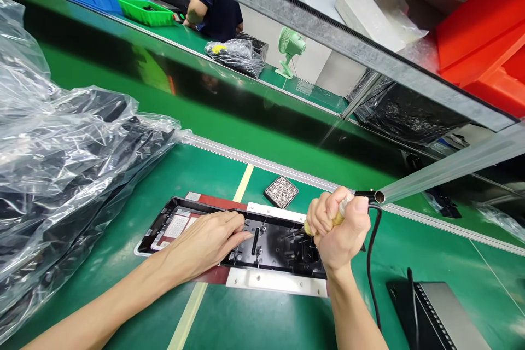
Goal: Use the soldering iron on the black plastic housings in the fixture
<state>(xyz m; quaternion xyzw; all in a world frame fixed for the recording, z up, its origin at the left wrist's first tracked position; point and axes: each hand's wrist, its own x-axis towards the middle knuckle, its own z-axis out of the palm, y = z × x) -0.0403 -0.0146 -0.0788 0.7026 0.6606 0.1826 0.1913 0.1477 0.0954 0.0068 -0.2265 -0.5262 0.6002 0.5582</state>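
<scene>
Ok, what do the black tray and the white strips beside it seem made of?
Black tray: probably moulded plastic, smooth and glossy; its ribs and posts look formed in one piece, and light glints off its floor. White strips: painted metal or hard plastic, with a smooth pale surface; the small round fasteners don't settle which.

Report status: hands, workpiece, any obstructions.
Right hand gripping yellow-handled tool, tip toward black housing. Left hand across housing's middle. Black cable right of housing, not over it.
</scene>
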